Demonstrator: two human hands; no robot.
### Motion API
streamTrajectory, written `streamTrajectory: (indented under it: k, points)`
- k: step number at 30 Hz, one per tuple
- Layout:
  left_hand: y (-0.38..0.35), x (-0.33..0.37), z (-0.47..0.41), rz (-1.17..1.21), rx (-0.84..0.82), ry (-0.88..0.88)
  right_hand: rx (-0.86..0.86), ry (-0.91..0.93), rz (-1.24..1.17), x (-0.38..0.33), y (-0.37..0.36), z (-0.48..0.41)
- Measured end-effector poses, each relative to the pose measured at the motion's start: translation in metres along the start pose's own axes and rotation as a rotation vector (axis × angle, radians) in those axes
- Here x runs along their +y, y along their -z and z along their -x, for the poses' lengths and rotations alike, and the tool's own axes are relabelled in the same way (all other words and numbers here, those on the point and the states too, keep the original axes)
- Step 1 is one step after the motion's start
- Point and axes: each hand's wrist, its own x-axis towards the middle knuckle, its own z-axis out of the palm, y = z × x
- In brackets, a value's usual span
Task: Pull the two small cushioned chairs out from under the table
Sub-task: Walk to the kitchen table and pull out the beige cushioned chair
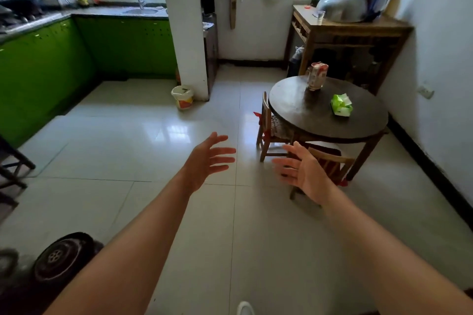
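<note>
A low round dark table [294,100] stands at the right of the room. Two small wooden chairs are tucked under it. One chair [266,120] sits at the table's left side, its cushioned seat mostly hidden beneath the top. The other chair [332,161] is at the near edge, with a red cushion and its backrest facing me. My right hand [304,174] hovers open in front of that near chair, partly covering it. My left hand [207,158] is open over the floor, left of both chairs. Neither hand touches anything.
On the table stand a drink carton [316,77] and a green tissue pack [341,105]. A tall wooden side table [358,30] stands behind it by the white wall. A small bin [182,97] sits by the pillar. Green kitchen cabinets [46,64] line the left. A wheel [61,258] lies near left.
</note>
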Motion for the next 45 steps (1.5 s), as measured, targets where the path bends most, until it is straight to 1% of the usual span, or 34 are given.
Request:
streamTrajectory:
  k: [5,10,16,19,26,31,37,45]
  points:
    - [-0.001,0.020,-0.080,0.000,0.017,-0.002,-0.030,-0.017,0.010,-0.031,0.014,-0.083]
    - [0.015,0.037,-0.151,0.015,0.043,0.020,-0.024,-0.045,-0.001,-0.049,0.018,-0.156]
    - [0.054,0.051,-0.243,0.036,0.046,0.029,-0.013,-0.052,0.011,-0.061,0.002,-0.251]
    - [0.080,0.060,-0.299,0.051,0.044,0.035,0.026,-0.050,-0.005,-0.067,-0.013,-0.306]
    - [0.134,0.093,-0.433,0.017,-0.035,0.088,0.127,-0.073,-0.059,-0.086,-0.055,-0.429]
    - [0.156,0.115,-0.517,-0.007,-0.087,0.131,0.213,-0.095,-0.100,-0.099,-0.064,-0.503]
    - [0.164,0.125,-0.612,-0.009,-0.152,0.169,0.276,-0.142,-0.135,-0.109,-0.063,-0.585]
    - [0.156,0.135,-0.756,-0.047,-0.207,0.213,0.318,-0.165,-0.166,-0.133,-0.033,-0.716]
